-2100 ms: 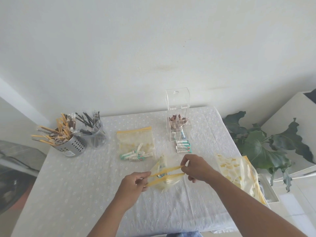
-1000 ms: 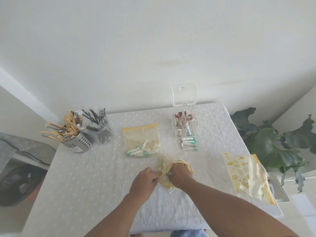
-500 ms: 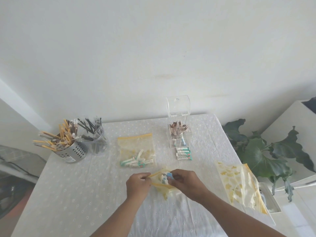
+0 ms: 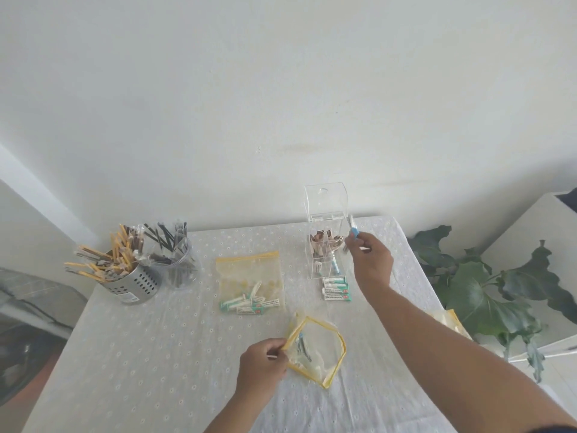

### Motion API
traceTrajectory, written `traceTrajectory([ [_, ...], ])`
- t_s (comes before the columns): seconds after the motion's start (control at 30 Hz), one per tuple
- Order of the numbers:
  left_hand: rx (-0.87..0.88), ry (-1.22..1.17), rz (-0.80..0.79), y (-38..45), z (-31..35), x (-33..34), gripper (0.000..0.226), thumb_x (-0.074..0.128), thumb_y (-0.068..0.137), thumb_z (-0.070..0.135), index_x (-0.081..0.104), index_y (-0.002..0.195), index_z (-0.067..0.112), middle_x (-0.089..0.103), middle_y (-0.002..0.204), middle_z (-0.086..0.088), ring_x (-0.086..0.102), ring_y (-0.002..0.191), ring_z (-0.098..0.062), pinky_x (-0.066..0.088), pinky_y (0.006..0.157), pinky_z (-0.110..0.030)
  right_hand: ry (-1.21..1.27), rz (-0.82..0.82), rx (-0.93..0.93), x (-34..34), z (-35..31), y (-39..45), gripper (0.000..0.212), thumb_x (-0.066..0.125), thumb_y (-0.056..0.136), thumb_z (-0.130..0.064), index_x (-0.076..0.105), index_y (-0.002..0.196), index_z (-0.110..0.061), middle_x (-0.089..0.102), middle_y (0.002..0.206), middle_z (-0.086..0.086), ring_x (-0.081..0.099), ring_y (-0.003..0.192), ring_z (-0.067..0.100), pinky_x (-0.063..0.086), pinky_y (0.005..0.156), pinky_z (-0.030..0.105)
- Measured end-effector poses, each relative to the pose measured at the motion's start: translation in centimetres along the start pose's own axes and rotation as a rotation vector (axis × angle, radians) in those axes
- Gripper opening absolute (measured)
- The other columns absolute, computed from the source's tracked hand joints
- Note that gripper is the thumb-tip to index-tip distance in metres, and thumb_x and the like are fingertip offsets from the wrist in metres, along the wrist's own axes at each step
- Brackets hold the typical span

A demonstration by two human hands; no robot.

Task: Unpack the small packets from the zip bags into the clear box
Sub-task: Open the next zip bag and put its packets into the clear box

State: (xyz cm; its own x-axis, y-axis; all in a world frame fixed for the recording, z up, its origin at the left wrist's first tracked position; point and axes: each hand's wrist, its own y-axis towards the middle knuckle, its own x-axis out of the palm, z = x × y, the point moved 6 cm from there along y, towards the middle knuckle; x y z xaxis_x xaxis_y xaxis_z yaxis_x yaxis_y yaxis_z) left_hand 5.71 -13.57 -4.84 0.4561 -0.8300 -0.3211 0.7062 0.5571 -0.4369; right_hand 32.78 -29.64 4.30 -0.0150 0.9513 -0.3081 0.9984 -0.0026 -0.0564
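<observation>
Head view, the only one supplied. Right hand (image 4: 370,260) was raised beside the upper part of the clear box (image 4: 326,232), its fingers pinching one small packet (image 4: 352,228) with a blue end, just at the box's right edge. Left hand (image 4: 263,359) pinched the yellow rim of the open zip bag (image 4: 315,348) on the table (image 4: 156,354), holding its mouth spread; at least one more packet showed inside. A second zip bag (image 4: 249,276), sealed, lay flat between the cutlery holder (image 4: 131,282) and the box, with packets gathered at its lower end. Several packets (image 4: 335,289) lay on the table at the box's foot.

Judgement: the packets appeared light, thin and slightly stiff, best pinched at one end and dropped endwise through the box's opening. The bag film looked soft and limp; hold was best taken at the firmer zip strip, as the left hand did.
</observation>
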Motion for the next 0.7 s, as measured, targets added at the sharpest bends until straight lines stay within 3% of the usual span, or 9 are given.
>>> traceTrajectory([
  [0.17, 0.009, -0.041, 0.036, -0.8, 0.7, -0.9, 0.019, 0.071, 0.092, 0.014, 0.078, 0.098, 0.031, 0.076, 0.095, 0.003, 0.076, 0.083, -0.016, 0.066, 0.07, -0.033, -0.146, 0.0, -0.035, 1.6, 0.0, 2.8, 0.013, 0.071, 0.093, -0.046, 0.073, 0.103, -0.039, 0.072, 0.096, -0.018, 0.067, 0.078, 0.012, 0.052, 0.07, 0.036],
  [0.33, -0.006, -0.043, 0.055, -0.8, 0.7, -1.6, 0.021, 0.07, 0.093, 0.013, 0.079, 0.105, 0.027, 0.076, 0.095, 0.002, 0.077, 0.077, -0.015, 0.066, 0.071, -0.034, -0.227, -0.009, -0.023, 2.9, 1.7, 4.2, 0.018, 0.069, 0.095, -0.048, 0.074, 0.106, -0.036, 0.071, 0.098, -0.02, 0.068, 0.087, 0.015, 0.048, 0.067, 0.032],
  [0.53, -0.047, -0.148, 0.077, -0.3, 0.2, -1.5, 0.021, 0.069, 0.093, 0.008, 0.077, 0.112, 0.015, 0.074, 0.099, -0.005, 0.078, 0.083, -0.019, 0.066, 0.074, -0.035, -0.573, -0.252, -0.051, 4.6, 4.6, 5.0, 0.036, 0.067, 0.096, -0.041, 0.07, 0.13, -0.03, 0.072, 0.125, -0.006, 0.067, 0.113, 0.023, 0.053, 0.084, 0.037],
  [0.63, -0.056, -0.198, 0.072, 0.0, 0.1, -1.1, 0.023, 0.069, 0.093, 0.009, 0.076, 0.115, 0.012, 0.074, 0.102, -0.008, 0.079, 0.082, -0.02, 0.066, 0.076, -0.038, -0.609, -0.249, -0.072, 3.8, 3.3, 4.3, 0.036, 0.063, 0.098, -0.036, 0.067, 0.134, -0.031, 0.071, 0.125, -0.006, 0.067, 0.111, 0.023, 0.054, 0.085, 0.037],
  [0.7, -0.061, -0.234, 0.083, 0.1, 0.2, -0.8, 0.021, 0.069, 0.093, 0.008, 0.076, 0.113, 0.012, 0.074, 0.101, -0.009, 0.079, 0.079, -0.02, 0.067, 0.075, -0.037, -0.509, -0.208, -0.154, 3.0, 1.8, 2.5, 0.023, 0.06, 0.1, -0.034, 0.072, 0.12, -0.03, 0.074, 0.113, -0.011, 0.069, 0.094, 0.018, 0.052, 0.077, 0.033],
])
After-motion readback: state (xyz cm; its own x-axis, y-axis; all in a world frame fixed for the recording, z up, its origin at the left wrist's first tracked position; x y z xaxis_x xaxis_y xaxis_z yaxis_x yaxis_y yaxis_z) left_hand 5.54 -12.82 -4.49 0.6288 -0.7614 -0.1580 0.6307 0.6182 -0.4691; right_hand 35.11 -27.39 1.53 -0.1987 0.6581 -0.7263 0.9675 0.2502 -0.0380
